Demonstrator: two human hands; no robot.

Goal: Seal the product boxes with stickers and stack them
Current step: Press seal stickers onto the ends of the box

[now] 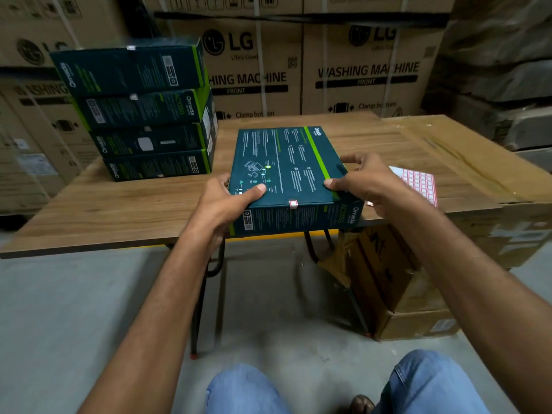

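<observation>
l hand [227, 202], r hand [368, 181]: box [283, 158] btwn

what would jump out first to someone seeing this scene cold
First, the dark teal product box, gripped by the left hand and right hand at the near edge of the wooden table, with a small sticker folded over its front edge. Next comes the stack of four matching boxes at the table's far left. Last is the red-and-white sticker sheet, just right of the right hand.
</observation>
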